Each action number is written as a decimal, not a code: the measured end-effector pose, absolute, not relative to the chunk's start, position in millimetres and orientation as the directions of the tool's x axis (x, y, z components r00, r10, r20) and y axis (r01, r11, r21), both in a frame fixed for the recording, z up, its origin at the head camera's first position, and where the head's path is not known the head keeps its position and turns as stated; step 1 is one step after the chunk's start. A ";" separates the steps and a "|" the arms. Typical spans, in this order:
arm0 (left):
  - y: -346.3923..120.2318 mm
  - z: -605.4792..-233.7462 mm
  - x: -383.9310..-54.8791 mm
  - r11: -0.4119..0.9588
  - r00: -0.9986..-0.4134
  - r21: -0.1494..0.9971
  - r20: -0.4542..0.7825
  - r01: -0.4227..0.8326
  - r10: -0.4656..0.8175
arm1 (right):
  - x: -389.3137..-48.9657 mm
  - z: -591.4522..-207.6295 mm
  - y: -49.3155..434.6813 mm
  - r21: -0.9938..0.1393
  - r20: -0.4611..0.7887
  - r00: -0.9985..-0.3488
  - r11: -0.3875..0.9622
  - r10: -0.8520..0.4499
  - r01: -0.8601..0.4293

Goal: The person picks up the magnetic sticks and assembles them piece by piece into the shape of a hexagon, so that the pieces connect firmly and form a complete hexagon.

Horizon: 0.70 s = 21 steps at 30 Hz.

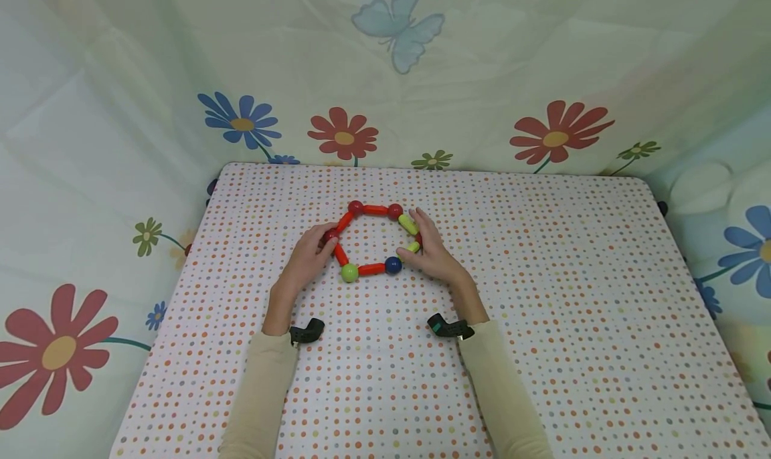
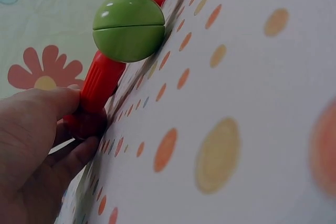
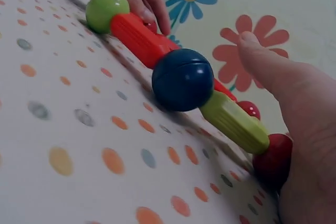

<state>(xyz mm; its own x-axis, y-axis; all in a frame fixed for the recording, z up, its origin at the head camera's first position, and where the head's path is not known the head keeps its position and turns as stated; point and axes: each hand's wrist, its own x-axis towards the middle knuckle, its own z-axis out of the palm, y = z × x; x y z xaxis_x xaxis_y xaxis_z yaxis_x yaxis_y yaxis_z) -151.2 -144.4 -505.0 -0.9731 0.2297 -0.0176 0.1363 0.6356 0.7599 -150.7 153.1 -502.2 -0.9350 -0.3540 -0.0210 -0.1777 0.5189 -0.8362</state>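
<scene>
A closed six-sided ring of coloured balls and short rods lies on the dotted table. My left hand (image 1: 306,257) grips its left corner, thumb on a red rod (image 2: 102,81) and fingers round a dark red ball (image 2: 86,123). Around the right corner rests my right hand (image 1: 438,257), fingers and thumb stretched out, its palm against another dark red ball (image 3: 274,160). Two yellow-green rods (image 1: 408,224) meet at that ball. Along the near side, a red rod (image 1: 371,269) links a green ball (image 1: 349,272) and a blue ball (image 1: 393,265). Red balls (image 1: 356,208) mark the far corners.
The table (image 1: 572,298) wears a cloth with small coloured dots. Behind it and at both sides hangs a pale curtain (image 1: 470,98) printed with flowers and a butterfly. Each wrist carries a black strap with a small camera (image 1: 308,330).
</scene>
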 end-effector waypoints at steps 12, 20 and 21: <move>-143.5 -504.8 -151.2 0.646 -0.971 0.749 -0.015 0.147 0.238 | -149.8 -506.5 130.7 -0.811 -0.015 -0.971 0.571 -0.239 -0.128; -142.5 -505.3 -152.3 0.640 -0.970 0.752 -0.001 0.159 0.242 | -149.7 -506.3 126.1 -0.820 0.001 -0.968 0.554 -0.251 -0.145; -142.4 -505.2 -152.2 0.640 -0.970 0.752 -0.002 0.158 0.242 | -149.5 -506.3 126.0 -0.819 0.000 -0.968 0.555 -0.252 -0.145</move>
<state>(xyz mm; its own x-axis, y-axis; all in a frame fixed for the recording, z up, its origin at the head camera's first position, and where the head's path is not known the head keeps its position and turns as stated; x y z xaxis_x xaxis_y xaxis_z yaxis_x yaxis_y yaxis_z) -152.2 -142.4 -505.2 -0.9703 0.2417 -0.0019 0.1579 0.6396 0.7524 -149.5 126.0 -506.3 -0.9677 -0.2522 0.0004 -0.1449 0.5546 -0.8194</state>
